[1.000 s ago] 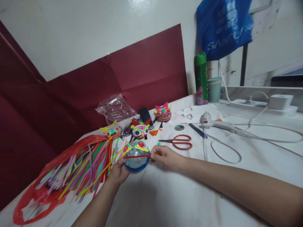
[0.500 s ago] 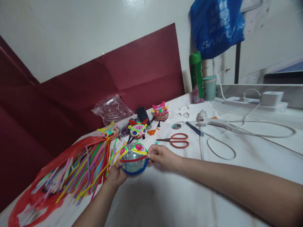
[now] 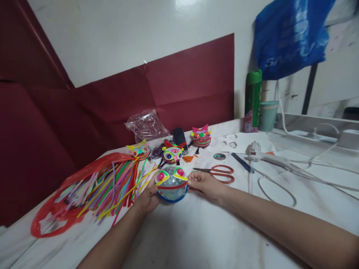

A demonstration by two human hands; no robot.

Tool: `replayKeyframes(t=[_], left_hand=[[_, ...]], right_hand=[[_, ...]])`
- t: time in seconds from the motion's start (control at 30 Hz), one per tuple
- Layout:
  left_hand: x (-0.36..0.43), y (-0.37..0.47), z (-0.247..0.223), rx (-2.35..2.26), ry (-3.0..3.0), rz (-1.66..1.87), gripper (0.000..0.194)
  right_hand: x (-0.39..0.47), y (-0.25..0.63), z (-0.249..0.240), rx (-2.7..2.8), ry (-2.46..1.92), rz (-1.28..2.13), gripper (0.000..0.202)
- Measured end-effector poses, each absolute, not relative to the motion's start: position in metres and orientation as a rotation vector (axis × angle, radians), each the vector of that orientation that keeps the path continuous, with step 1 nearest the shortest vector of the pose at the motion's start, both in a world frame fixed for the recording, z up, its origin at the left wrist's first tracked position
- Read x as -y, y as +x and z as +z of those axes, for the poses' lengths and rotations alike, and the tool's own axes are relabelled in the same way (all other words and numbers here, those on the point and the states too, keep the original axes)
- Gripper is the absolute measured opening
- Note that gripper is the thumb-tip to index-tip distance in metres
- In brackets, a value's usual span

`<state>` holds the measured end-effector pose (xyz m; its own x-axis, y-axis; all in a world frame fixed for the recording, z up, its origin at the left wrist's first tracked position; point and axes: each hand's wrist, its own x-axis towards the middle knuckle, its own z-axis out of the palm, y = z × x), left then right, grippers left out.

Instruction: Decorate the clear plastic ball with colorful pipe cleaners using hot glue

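Note:
A clear round ball (image 3: 171,189) with two pink-centred eye pieces, a red band across its middle and a blue rim below is held between both hands. My left hand (image 3: 149,198) is closed round its left side. At its right side, my right hand (image 3: 202,184) pinches the edge near the end of the red band. Just behind the ball sits a decorated head (image 3: 172,154) with red horns. Orange-handled scissors (image 3: 221,173) lie right of it, beyond my right hand.
Colourful strips (image 3: 112,190) lie on a red plastic bag (image 3: 47,224) at the left. Farther back are another decorated head (image 3: 201,137), a phone (image 3: 179,138) and clear wrap (image 3: 147,126). A glue gun (image 3: 269,158), blue cutter (image 3: 242,163) and cables are at the right.
The view has shifted, so the objects appear farther right. The ball has tilted, showing both eye pieces more fully and less of the blue rim. Both hands still hold it.

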<state>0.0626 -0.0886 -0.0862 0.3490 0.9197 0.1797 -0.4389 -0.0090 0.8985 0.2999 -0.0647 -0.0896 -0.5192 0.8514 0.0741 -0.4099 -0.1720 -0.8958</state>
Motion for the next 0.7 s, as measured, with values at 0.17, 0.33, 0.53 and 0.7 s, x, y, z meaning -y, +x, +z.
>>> replayKeyframes(t=[0.17,0.33,0.53,0.7], left_hand=[[0.087,0.063,-0.092,-0.472,1.125,1.133,0.074],[0.089,0.069,-0.092,-0.406,1.125,1.145,0.076],[0.092,0.075,-0.089,-0.381,1.124,1.145,0.079],[0.091,0.075,-0.09,-0.394,1.104,1.134,0.08]], right_hand=[[0.064,0.306,-0.088,1.219,-0.588,1.865,0.045],[0.064,0.309,-0.089,1.228,-0.598,1.86,0.044],[0.062,0.31,-0.093,1.253,-0.606,1.882,0.04],[0.062,0.31,-0.094,1.259,-0.612,1.902,0.039]])
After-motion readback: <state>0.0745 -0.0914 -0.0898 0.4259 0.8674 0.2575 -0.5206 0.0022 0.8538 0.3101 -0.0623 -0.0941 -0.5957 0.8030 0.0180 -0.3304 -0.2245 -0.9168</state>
